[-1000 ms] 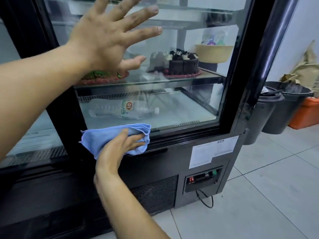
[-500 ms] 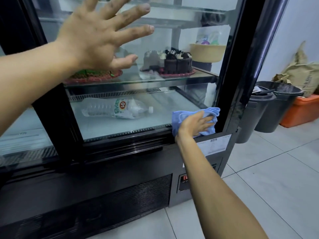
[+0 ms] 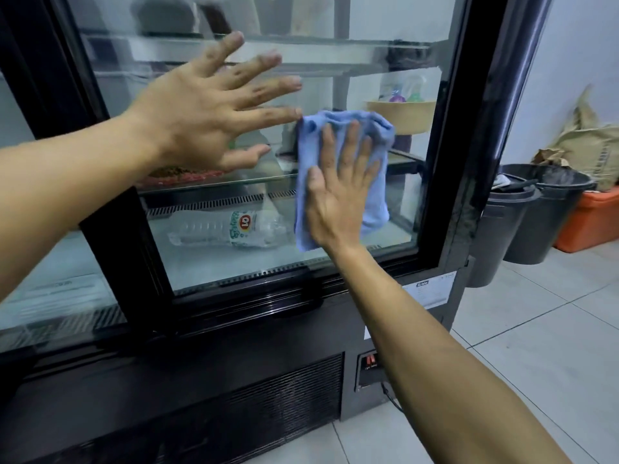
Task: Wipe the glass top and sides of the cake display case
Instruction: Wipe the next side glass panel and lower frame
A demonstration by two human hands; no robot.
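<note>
Against the front glass pane point(image 3: 234, 262) of the black-framed cake display case point(image 3: 465, 162), the right hand point(image 3: 338, 195) lies flat with straight fingers, pressing a light-blue folded cloth point(image 3: 375, 202) to it. Just left, the left hand point(image 3: 207, 118) spreads open, fingers straight, its little finger beside the cloth's upper corner. Behind the glass a clear plastic bottle point(image 3: 227, 229) lies on its side; grey plastic buckets point(image 3: 536, 222) stand right of the case.

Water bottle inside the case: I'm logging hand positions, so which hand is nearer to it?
Right. The right hand presses the blue cloth just beside the water bottle's cap end; the left hand is spread higher up.
</note>
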